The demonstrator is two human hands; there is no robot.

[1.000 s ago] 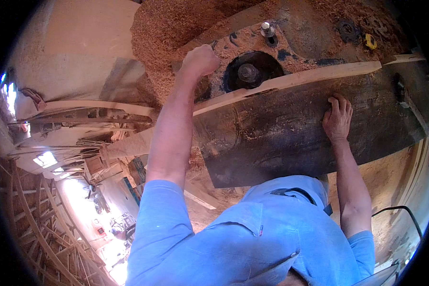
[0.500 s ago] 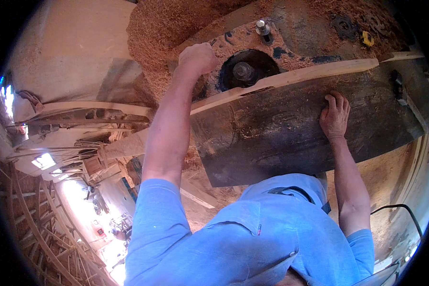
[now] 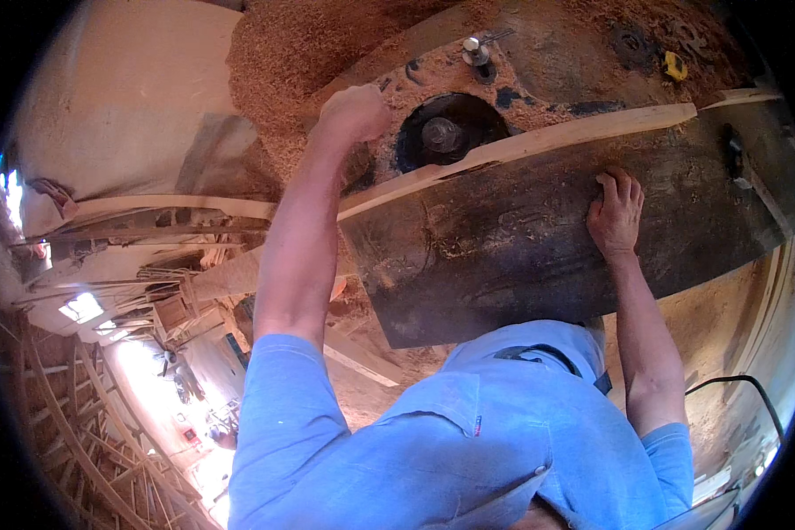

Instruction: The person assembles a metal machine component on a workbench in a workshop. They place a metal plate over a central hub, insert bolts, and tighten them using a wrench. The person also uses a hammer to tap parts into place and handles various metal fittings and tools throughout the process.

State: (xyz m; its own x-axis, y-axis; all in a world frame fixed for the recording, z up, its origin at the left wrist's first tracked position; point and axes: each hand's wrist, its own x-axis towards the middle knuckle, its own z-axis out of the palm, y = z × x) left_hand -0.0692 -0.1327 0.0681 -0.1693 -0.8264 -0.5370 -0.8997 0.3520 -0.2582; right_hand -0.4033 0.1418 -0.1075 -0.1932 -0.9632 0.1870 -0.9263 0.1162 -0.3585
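My left hand [image 3: 355,113] is closed in a fist beside the round dark opening of a woodworking machine. A thin dark metal end shows just past its knuckles, but what the fingers grip is hidden. My right hand [image 3: 615,215] lies on the dark flat tabletop [image 3: 512,238], fingers slightly bent and apart, holding nothing. Between the hands and the machine's opening runs a long pale wooden strip [image 3: 583,134], slightly curved and notched near the opening. Inside the opening stands a round metal spindle [image 3: 442,135], too indistinct to tell whether it turns.
Behind the opening stands a shiny bolt [image 3: 474,51]. Reddish sawdust [image 3: 283,71] is heaped at the back. A yellow tape measure [image 3: 676,66] lies far right, with a black metal bracket [image 3: 735,159] nearer. Curved wooden pieces [image 3: 168,205] lie left; a black cable [image 3: 751,384] hangs right.
The whole view has shifted slightly, so the machine and strip appear a little farther left. My left fist stays by the opening and my right hand stays on the tabletop.
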